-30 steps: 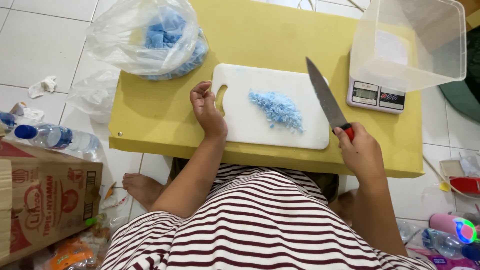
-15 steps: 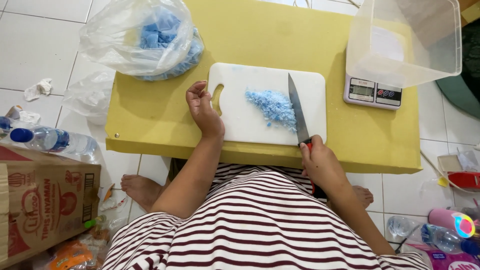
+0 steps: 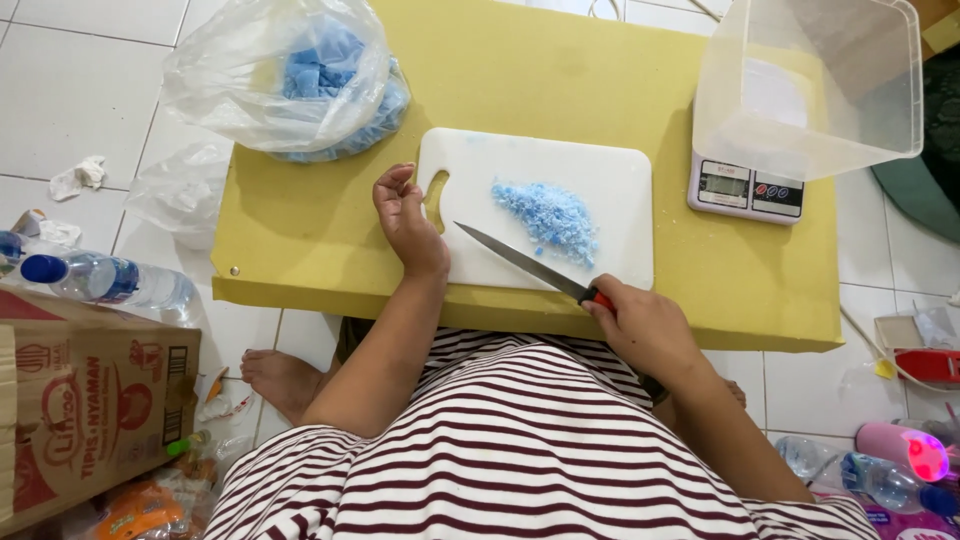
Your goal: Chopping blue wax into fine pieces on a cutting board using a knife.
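At the far left, a cardboard box stands on the tiled floor, with a plastic water bottle lying just above it and a crumpled tissue further up. A low yellow worktop takes up the middle of the view. On its upper left corner sits a clear plastic bag filled with blue chunks, and a second, empty-looking bag hangs off the worktop's left edge.

The person, in a striped shirt, sits at the near side of the worktop with a bare foot showing underneath. The left hand rests on the left end of a white cutting board, beside its handle hole, with the fingers curled loosely and its grip closed on nothing. Near the middle of the board lies a small heap of blue crumbs.

A knife lies slanted across the near part of the board, its tip pointing toward the left hand and its blade just below the crumbs. The right hand has its grip wrapped tight around the knife's red handle at the near edge of the worktop.

Further right, a small kitchen scale carries a clear plastic tub. On the floor at the far right lie a red object and a pink bottle.
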